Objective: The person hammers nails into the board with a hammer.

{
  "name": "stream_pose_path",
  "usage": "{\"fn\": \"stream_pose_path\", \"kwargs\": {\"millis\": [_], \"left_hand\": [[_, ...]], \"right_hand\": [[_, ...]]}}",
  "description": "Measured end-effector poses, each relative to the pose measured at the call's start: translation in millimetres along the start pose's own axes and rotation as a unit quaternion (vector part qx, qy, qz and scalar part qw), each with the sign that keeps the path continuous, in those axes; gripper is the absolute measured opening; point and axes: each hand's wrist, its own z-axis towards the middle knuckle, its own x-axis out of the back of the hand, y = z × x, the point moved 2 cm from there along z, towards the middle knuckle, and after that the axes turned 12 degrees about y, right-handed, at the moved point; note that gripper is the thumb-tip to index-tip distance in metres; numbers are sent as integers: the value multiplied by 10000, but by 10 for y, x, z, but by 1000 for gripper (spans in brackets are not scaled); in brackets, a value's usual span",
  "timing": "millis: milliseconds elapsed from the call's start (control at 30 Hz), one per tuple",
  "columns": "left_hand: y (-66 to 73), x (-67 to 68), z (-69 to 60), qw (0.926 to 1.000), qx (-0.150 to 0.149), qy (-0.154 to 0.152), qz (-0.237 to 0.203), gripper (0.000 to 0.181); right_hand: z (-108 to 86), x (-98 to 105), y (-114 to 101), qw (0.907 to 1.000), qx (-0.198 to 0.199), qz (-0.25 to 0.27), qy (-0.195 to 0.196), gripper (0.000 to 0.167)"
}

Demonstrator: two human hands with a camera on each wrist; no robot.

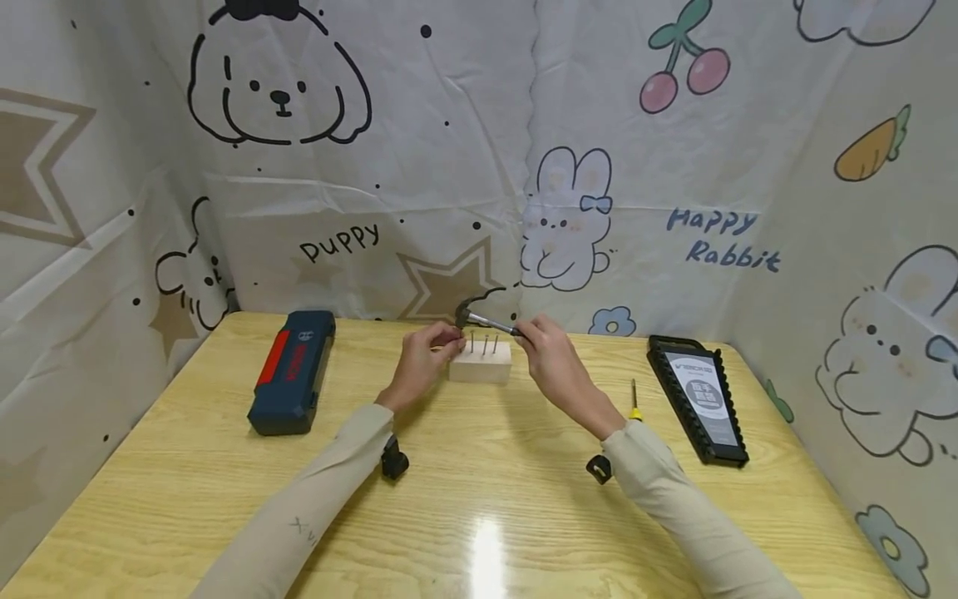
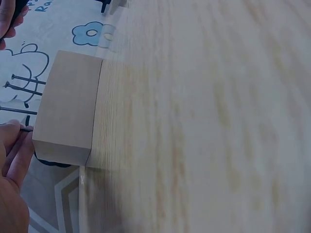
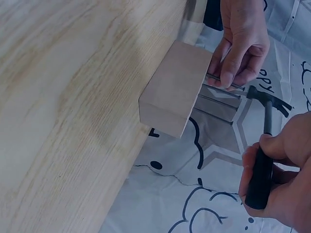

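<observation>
A pale wooden block (image 1: pixel 481 366) lies near the far middle of the table, with several nails (image 1: pixel 485 344) standing upright in its top. At the block's left end my left hand (image 1: pixel 421 358) pinches one nail (image 2: pixel 26 129) between thumb and fingers. In my right hand (image 1: pixel 557 366) is a small claw hammer (image 1: pixel 490 323), gripped by its black handle (image 3: pixel 261 182). The hammer's head (image 3: pixel 261 96) is just above the pinched nail; whether they touch I cannot tell. The right wrist view shows the other nails (image 3: pixel 214 116) in a row beside it.
A dark blue case with a red panel (image 1: pixel 295 374) lies at the left. To the right are a black rack with a printed card (image 1: pixel 699 399) and a yellow-handled screwdriver (image 1: pixel 634 408), partly hidden by the right arm. A printed cloth (image 1: pixel 449 166) hangs behind the table.
</observation>
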Motion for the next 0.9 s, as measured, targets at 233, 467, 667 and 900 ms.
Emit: {"fn": "stream_pose_path", "kwargs": {"millis": [233,467,667,900], "left_hand": [[23,-8,13,9999,60,-56,102,9],[33,17,3,9995,282,-122,-12,18],[49,50,5,9984,461,-91,-327,19],[36,28,27,9976,582,-100,-351,16]], "right_hand": [[8,56,0,10000,-6,43,-7,14],[95,177,-51,9947,111,473,902,14],[14,71,-54,9965,152,347,746,13],[-17,2,-21,9998,56,-50,159,10]]}}
